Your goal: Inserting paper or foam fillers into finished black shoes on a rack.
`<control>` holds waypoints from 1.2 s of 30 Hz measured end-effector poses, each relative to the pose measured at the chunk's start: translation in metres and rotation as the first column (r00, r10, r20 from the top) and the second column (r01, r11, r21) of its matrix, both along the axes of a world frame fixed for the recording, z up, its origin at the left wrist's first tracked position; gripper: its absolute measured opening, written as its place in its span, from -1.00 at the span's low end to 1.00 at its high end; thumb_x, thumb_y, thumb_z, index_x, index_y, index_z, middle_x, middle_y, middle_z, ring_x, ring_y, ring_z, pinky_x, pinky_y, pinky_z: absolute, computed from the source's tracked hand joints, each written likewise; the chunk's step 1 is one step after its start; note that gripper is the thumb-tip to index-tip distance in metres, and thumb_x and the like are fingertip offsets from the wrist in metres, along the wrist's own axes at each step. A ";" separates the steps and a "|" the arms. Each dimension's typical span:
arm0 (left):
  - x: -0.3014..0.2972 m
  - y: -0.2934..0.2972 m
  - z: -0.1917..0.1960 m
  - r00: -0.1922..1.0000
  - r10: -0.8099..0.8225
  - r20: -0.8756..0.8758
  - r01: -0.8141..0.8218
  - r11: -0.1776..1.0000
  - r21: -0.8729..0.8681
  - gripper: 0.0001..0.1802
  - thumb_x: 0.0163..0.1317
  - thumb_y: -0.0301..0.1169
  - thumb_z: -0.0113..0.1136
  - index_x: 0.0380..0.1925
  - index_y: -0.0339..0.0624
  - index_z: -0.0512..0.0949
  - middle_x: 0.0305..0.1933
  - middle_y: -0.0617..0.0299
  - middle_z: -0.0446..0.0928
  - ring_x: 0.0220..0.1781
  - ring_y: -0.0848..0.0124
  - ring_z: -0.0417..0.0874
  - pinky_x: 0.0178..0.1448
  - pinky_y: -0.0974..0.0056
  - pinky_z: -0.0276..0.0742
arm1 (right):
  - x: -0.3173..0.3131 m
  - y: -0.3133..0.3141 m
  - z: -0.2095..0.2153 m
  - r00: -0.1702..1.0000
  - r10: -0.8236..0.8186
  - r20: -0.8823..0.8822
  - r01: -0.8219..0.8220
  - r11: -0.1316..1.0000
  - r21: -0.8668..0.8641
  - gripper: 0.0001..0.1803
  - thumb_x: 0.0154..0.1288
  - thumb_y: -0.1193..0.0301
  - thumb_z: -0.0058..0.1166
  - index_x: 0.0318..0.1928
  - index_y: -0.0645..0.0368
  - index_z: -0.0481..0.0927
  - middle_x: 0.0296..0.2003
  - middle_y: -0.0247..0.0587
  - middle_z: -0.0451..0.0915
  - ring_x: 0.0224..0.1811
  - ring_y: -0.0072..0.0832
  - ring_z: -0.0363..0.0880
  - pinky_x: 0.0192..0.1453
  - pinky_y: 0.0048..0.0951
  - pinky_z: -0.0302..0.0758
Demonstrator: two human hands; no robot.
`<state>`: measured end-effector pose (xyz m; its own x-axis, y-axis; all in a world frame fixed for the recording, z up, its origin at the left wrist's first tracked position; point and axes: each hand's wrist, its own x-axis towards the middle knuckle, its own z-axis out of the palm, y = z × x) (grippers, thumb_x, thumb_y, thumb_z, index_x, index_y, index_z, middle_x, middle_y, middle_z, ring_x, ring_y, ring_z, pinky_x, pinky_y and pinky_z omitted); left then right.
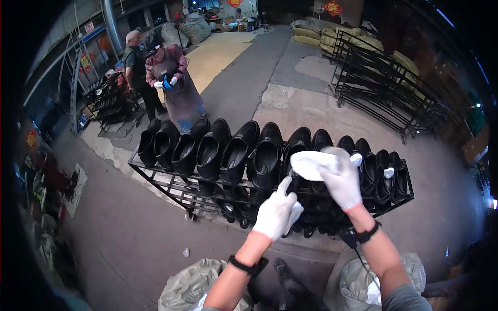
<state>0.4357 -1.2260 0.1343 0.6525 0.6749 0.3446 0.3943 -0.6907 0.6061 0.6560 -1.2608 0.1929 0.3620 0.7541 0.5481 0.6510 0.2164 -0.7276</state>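
A row of black slip-on shoes stands on top of a black metal rack, toes pointing away from me. My right hand, in a white glove, is closed on the near end of a white, oval, insole-like piece, held above the shoes right of the middle. My left hand, also gloved in white, is just in front of the row. Its index finger reaches toward a shoe's heel and the other fingers are loosely bent, with nothing visible in them. White lumps show in shoes at the right.
More shoes sit on the rack's lower tier. Pale sacks stand at my feet on both sides. Two people stand beyond the rack at left, near another shoe rack. Black metal racks and stuffed sacks are far right.
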 end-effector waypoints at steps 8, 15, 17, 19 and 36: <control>0.037 0.052 -0.008 0.985 -0.081 -0.153 0.082 0.997 -0.003 -0.75 0.33 -0.31 0.32 -0.17 -0.29 0.60 0.05 -0.13 0.52 -0.11 -0.12 0.72 -0.04 -0.12 0.69 | 0.001 0.130 -0.020 0.537 0.327 0.778 0.164 0.864 -0.477 -0.49 0.49 0.31 0.07 0.41 -0.11 0.61 0.41 0.17 0.52 0.07 -0.01 0.82 0.03 -0.03 0.76; 0.027 0.047 -0.014 0.991 -0.079 -0.105 0.084 0.996 0.041 -0.79 0.32 -0.33 0.30 -0.27 -0.26 0.57 -0.03 -0.12 0.51 -0.16 -0.12 0.71 -0.06 -0.09 0.70 | 0.006 0.136 -0.047 0.531 0.288 0.797 0.251 0.845 -0.472 -0.65 0.56 0.35 -0.06 0.22 0.07 0.66 0.09 0.08 0.68 -0.10 -0.04 0.85 -0.14 -0.01 0.75; 0.034 0.040 -0.012 0.993 -0.104 -0.051 0.104 0.995 -0.005 -0.80 0.35 -0.35 0.28 -0.24 -0.27 0.55 0.16 -0.21 0.57 -0.13 -0.13 0.74 -0.05 -0.06 0.71 | 0.019 0.138 -0.056 0.549 0.242 0.800 0.255 0.863 -0.436 -0.65 0.47 0.39 0.08 0.19 0.06 0.69 0.05 0.09 0.70 -0.18 -0.05 0.85 -0.15 -0.05 0.76; 0.013 0.041 -0.003 0.985 -0.087 0.151 0.104 0.989 -0.104 -0.76 0.36 -0.32 0.31 -0.17 -0.28 0.56 0.24 -0.23 0.57 -0.11 -0.12 0.77 0.00 -0.02 0.72 | 0.029 0.119 -0.053 0.619 0.158 0.769 0.173 0.928 -0.330 -0.51 0.37 0.29 0.28 0.29 0.07 0.67 0.17 0.12 0.65 -0.15 -0.08 0.82 -0.05 -0.13 0.77; -0.088 0.117 -0.041 0.782 0.609 -0.133 -0.603 0.793 0.086 -0.77 0.47 -0.20 0.25 -0.03 -0.05 0.63 -0.31 -0.02 0.74 -0.21 -0.07 0.81 -0.15 -0.13 0.70 | -0.172 0.199 -0.011 0.477 0.543 0.691 -0.146 0.824 -0.547 -0.52 0.51 0.23 0.03 0.37 0.00 0.54 0.54 0.36 0.35 0.11 0.16 0.79 0.15 0.12 0.74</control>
